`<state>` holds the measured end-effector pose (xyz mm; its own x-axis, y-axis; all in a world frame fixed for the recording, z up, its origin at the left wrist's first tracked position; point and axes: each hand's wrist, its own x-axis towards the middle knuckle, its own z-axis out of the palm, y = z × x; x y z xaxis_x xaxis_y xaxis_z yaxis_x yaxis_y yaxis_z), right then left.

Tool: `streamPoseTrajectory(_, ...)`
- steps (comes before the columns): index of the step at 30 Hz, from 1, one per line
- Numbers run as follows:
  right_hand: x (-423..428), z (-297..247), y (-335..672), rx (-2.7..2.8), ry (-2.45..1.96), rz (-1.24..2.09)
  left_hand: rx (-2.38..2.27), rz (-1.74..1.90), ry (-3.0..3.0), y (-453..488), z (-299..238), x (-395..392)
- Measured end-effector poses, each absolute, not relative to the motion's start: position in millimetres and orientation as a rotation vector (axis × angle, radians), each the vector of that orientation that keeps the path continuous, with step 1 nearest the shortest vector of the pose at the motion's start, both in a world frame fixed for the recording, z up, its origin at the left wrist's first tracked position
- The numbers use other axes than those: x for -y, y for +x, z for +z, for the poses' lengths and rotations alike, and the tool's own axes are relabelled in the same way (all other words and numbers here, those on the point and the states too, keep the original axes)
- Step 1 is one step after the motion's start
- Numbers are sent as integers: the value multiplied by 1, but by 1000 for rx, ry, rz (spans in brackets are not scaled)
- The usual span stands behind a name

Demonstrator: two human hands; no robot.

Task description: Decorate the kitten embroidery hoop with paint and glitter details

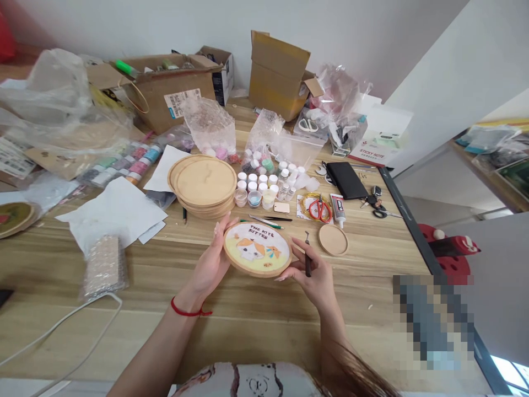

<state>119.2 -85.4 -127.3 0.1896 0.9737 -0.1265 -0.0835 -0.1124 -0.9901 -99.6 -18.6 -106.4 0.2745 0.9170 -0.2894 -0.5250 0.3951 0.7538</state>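
Observation:
A round wooden disc (257, 248) painted with a cat and the words "THE NICE KITTEN" is held up between both hands above the table. My left hand (212, 259) cups its left edge, fingers curled behind it. My right hand (312, 275) supports the right edge with its fingertips and also pinches a thin dark tool (307, 259) that stands upright. A red string circles my left wrist.
Behind lie a stack of wooden discs (205, 184), small paint jars (258, 184), red scissors (319, 208), a glue tube (338, 210), a small wooden coaster (333, 239), a black case (346, 180), cardboard boxes (171, 88), plastic bags and white paper (118, 212). A white cable (61, 325) runs along the left.

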Motion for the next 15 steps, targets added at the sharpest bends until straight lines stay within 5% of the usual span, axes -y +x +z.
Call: streamPoseTrajectory(15,86,-133,123,1028,-1426,1030,-890,1031,478,-94,-109,17)
